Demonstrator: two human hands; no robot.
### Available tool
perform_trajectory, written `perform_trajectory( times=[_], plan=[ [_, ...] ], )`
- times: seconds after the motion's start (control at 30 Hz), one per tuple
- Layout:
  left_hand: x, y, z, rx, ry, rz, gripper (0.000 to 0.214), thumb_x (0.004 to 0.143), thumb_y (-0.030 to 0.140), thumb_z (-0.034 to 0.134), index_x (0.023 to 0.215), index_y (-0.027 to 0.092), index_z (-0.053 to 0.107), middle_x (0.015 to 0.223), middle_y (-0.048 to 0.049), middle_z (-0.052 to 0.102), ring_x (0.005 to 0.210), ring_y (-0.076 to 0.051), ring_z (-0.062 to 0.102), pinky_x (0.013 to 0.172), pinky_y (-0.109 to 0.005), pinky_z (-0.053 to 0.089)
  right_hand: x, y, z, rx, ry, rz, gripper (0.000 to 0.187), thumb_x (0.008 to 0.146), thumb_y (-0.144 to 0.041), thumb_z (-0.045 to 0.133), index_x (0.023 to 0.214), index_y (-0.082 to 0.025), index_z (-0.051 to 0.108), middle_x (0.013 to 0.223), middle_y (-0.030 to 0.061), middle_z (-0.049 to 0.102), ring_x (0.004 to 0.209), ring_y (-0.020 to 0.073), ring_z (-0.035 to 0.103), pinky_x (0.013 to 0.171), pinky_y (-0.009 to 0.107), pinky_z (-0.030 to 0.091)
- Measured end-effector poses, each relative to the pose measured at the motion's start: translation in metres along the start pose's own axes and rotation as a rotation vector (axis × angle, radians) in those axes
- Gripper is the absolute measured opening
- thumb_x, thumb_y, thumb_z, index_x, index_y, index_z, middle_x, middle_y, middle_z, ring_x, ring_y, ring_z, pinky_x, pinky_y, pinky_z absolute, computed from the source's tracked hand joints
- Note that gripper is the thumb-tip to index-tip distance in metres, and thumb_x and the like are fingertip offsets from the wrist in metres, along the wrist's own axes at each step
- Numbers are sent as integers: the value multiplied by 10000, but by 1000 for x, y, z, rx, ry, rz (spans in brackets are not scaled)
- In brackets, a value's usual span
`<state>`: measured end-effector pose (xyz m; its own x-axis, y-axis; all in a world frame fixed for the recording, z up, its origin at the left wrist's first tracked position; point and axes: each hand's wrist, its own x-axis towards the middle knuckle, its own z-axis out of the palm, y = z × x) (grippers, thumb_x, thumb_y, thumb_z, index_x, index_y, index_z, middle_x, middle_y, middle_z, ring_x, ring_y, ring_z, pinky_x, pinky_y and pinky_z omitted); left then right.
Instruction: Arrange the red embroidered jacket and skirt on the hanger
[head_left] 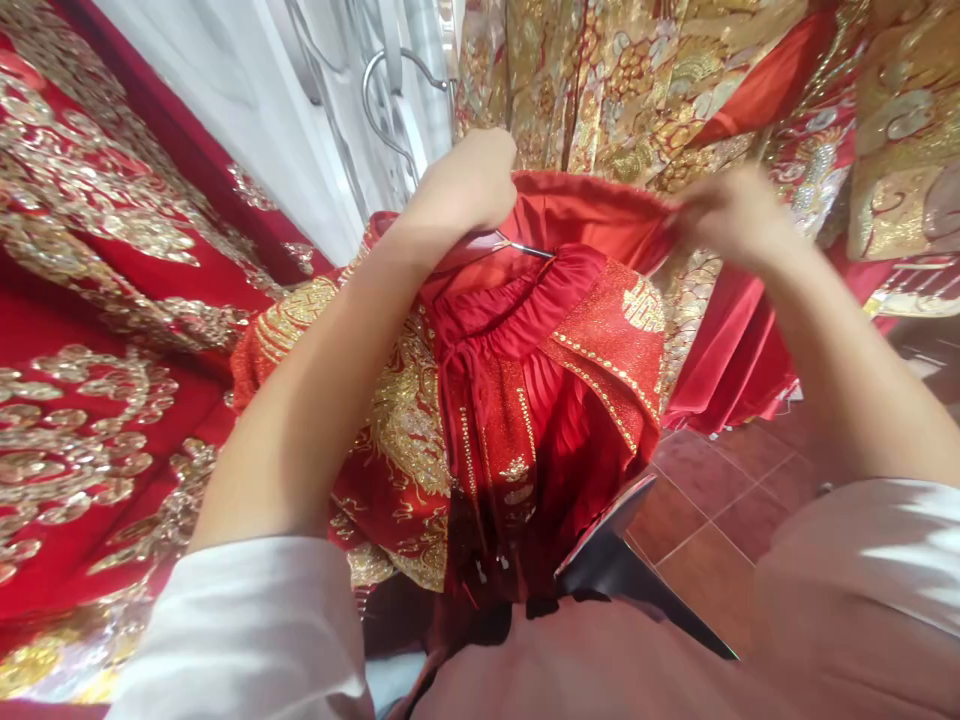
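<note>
A red jacket with gold embroidery (409,435) hangs in front of me, its orange-red lining (592,205) showing at the top. My left hand (476,180) is closed at the upper edge of the jacket, knuckles up, fingertips hidden. At the opposite end of that edge, my right hand (739,215) pinches the cloth and is smeared by motion. Inside the jacket is a red skirt (517,310) with a gathered waistband and tie cords. A metal hanger bar (529,249) shows just above the waistband. The jacket's front is spread apart around the skirt.
A metal hanger hook (390,100) stands beyond my left hand, near pale hanging cloth (247,90). Red gowns with gold beading (82,420) crowd the left. Gold embroidered garments (622,90) hang at the back. Reddish floor tiles (697,560) and a dark flat object (630,570) lie below.
</note>
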<state>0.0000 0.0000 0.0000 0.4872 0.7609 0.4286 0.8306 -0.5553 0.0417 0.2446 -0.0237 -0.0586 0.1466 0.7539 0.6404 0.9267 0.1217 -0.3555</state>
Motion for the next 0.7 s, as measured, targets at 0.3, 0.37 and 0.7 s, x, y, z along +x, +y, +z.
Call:
perform_trajectory(
  times=[0.3,0.37,0.7],
  plan=[
    [7,5,-3,152,-133,-32,317,769,87,456,1038,21,611,1014,-210,639,862,-275,598,731,-358,451,-25,35,-26,15,-259,-445,260,804,-110,410,895,-148,650,802,52,670,738,143,595,716,309,464],
    [7,3,-3,144,-126,6,268,796,148,476,973,30,638,949,-174,654,814,-225,582,733,-329,454,-23,43,-30,9,41,-406,273,838,-104,369,916,-155,625,923,81,670,872,156,593,795,310,447],
    [-53,62,39,90,253,526,373,907,177,380,1224,113,565,1323,-93,514,1239,-232,437,1091,-391,318,-22,75,-4,39,60,-296,224,928,-249,356,953,-176,566,875,92,610,804,154,508,782,302,392]
  ],
)
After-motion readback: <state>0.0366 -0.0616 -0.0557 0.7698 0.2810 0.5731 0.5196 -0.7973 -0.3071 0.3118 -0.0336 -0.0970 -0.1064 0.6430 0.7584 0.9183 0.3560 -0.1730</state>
